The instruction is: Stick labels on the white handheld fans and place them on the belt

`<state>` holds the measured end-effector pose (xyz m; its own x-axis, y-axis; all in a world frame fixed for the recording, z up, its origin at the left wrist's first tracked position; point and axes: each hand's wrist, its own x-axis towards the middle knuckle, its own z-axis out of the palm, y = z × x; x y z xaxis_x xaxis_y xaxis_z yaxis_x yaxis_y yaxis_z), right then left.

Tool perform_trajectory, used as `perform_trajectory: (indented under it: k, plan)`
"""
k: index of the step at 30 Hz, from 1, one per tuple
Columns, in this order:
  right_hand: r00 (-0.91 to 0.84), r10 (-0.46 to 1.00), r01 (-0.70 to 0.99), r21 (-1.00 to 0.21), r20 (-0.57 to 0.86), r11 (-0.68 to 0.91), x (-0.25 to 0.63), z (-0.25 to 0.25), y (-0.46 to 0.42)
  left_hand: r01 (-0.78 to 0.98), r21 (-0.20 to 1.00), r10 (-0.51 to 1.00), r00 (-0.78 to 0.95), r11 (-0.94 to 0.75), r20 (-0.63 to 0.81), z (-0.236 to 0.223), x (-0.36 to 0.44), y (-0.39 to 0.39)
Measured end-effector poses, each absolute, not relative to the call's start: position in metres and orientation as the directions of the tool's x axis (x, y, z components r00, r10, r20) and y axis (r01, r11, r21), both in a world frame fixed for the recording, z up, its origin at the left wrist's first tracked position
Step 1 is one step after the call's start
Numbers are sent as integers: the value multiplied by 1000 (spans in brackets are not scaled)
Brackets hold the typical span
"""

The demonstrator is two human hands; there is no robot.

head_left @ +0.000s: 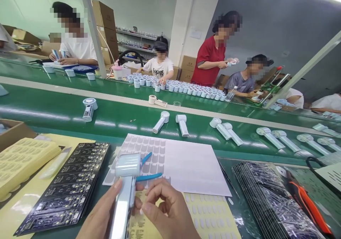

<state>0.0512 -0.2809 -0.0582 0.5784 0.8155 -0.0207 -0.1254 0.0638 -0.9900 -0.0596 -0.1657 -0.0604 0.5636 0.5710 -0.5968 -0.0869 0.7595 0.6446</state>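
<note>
My left hand [102, 210] is wrapped round the handle of a light blue handheld fan [128, 166], whose round head points up and away from me. Close beside the handle, my right hand [170, 212] has thumb and forefinger pinched together. A tiny whitish bit seems to show at those fingertips, too small to name. Behind the fan head stick out two blue handles [149, 177] of a tool mostly hidden by the fan. Under both hands lie a sheet of grey stickers [157, 150] with a white paper [194, 164] and a yellowish sheet of small oval stickers [210, 214].
Black circuit boards [66, 185] lie at left, by yellow sticker sheets [23, 160]. At right are more boards with wire leads [274, 203] and orange-handled pliers [306, 203]. Several fans [182, 125] lie on the green conveyor belt [125, 121]. Co-workers [213, 61] work across it.
</note>
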Motion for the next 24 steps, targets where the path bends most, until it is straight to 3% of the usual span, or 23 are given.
perform_trajectory:
  k: [5,12,15,20,22,24]
  plan:
    - [532,845,-25,-999,-54,-48,50,-34,-269,-112,642,558,621,758,-551,-66,-48,-154]
    - [516,856,47,-997,-33,-67,55,-32,-262,-119,691,620,567,713,-542,-59,-39,-155]
    - [570,816,221,-974,94,-42,52,-46,-258,-113,699,641,522,706,-563,-54,-34,-155]
    - [550,642,583,-796,534,163,46,-69,-253,-78,652,597,492,755,-633,-43,-26,-153]
    - [595,574,569,-799,563,194,50,-68,-256,-68,594,535,524,802,-662,-36,-24,-150]
    - [654,565,520,-841,503,148,62,-66,-262,-35,586,486,601,809,-634,-29,-21,-142]
